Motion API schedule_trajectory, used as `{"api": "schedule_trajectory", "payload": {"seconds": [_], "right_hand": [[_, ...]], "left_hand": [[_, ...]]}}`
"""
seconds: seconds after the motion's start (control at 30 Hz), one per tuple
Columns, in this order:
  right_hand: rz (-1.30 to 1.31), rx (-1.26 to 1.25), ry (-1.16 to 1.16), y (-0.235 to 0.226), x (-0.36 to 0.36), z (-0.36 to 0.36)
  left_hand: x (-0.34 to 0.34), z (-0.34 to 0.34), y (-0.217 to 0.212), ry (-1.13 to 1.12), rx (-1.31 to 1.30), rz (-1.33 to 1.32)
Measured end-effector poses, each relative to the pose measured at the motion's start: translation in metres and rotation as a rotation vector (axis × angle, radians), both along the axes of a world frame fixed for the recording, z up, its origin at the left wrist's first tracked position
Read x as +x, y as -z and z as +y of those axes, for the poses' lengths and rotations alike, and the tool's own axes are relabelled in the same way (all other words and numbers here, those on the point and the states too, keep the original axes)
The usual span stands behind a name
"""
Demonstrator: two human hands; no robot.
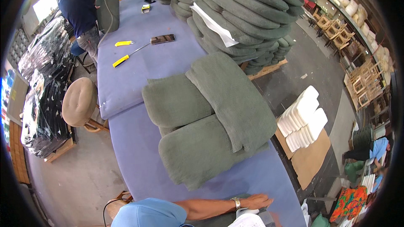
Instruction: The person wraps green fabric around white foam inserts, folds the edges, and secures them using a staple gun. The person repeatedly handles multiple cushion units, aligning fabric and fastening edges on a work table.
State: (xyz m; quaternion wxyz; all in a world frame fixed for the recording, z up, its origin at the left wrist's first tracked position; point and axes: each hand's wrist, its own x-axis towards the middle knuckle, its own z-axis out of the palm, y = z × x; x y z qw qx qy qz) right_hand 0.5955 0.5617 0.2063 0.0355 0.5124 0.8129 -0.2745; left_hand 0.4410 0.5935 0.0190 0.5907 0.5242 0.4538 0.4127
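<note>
My left hand (257,201), with a metal-banded watch (237,203) at the wrist, reaches to the right across the near end of the table. Its fingers look stretched out and low over grey-green material, which my forearm partly hides. Just below it, a blurred skin-toned patch at the lower edge looks like part of my right hand (275,217); its fingers cannot be made out. A white item (248,220) shows near both hands, its kind unclear. Beyond my arm lie several overlapping grey-green fabric-covered cushions (198,147), untouched by either hand.
The blue-covered table (143,143) bears tall cushion stacks (252,12) at the back right. Farther back lie a yellow-handled tool (121,61), a yellow cutter (124,43) and a phone (163,38). A round stool (80,101) stands left; white pads (301,120) lie right. A co-worker (78,4) stands far left.
</note>
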Motion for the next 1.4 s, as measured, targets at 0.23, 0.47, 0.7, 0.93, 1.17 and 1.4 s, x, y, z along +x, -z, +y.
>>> {"api": "schedule_trajectory", "payload": {"seconds": [0.23,0.47,0.7,0.93,1.17,1.4], "right_hand": [[0.119,0.06,-0.026,0.003,0.004,-0.01],[0.267,0.155,-0.111,0.003,0.007,-0.013],[0.213,0.042,0.004,0.019,0.021,-0.008],[0.431,0.17,0.138,0.046,0.056,-0.06],[0.164,-0.431,0.626,0.127,0.115,-0.14],[0.713,0.117,0.491,0.172,0.078,-0.144]], "left_hand": [[0.012,-0.001,0.011,-0.062,-0.013,-0.017],[0.013,0.002,0.01,-0.011,0.006,-0.111],[0.019,0.013,0.026,-0.023,0.032,0.008],[0.0,0.013,-0.001,0.09,0.18,0.0],[-0.078,-0.029,-0.192,-0.069,0.236,-0.194],[-0.072,-0.135,-0.255,0.193,0.598,-0.284]]}}
